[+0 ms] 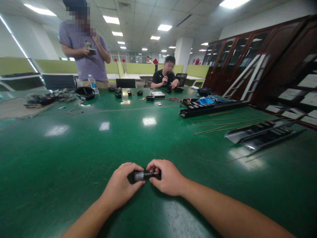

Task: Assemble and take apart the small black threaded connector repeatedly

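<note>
A small cylindrical part (pixel 139 176), grey at its left end with a thinner dark section to the right, lies crosswise between my hands low over the green table (pixel 81 148). It resembles a small motor, though its exact kind cannot be made out. My left hand (pixel 121 183) is closed around the grey end, thumb below and fingers above. Around the thinner dark end curl the fingers of my right hand (pixel 167 177), which partly hide that end. A bit of red shows near the right fingertips.
Thin brass-coloured rods (pixel 218 129) and metal channels (pixel 269 135) lie to the right. Behind them is a long black tray (pixel 213 107) with parts. Small black boxes (pixel 150 98), a bottle (pixel 92 84) and a wire pile (pixel 47 97) sit farther back. Two people are across the table.
</note>
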Demonstrator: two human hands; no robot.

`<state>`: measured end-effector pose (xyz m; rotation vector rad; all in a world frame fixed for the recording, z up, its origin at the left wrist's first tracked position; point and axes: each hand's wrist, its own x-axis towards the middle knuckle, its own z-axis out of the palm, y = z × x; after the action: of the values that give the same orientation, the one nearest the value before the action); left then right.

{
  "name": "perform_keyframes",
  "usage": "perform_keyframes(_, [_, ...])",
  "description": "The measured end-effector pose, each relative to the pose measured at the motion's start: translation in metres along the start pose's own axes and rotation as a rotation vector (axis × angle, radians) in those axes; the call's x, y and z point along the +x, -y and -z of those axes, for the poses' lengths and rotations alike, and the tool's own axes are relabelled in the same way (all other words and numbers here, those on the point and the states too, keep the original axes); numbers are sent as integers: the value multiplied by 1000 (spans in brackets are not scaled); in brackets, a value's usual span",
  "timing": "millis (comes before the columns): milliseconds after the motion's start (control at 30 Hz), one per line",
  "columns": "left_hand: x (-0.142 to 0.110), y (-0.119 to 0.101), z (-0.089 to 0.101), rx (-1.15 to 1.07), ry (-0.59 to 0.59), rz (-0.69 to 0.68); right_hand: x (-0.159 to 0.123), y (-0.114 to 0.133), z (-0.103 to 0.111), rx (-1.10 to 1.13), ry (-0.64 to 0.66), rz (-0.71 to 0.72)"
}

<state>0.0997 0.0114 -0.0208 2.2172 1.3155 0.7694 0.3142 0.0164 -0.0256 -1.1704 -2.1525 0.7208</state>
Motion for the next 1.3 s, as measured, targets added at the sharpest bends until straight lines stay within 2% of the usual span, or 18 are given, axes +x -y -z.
perform_keyframes(500, [-1, 0, 0, 12, 2, -9, -1, -1, 0, -28, -5, 58])
perform_keyframes(1300, [-5, 0, -8, 20, -149, -98, 1, -2, 4, 79, -3, 64])
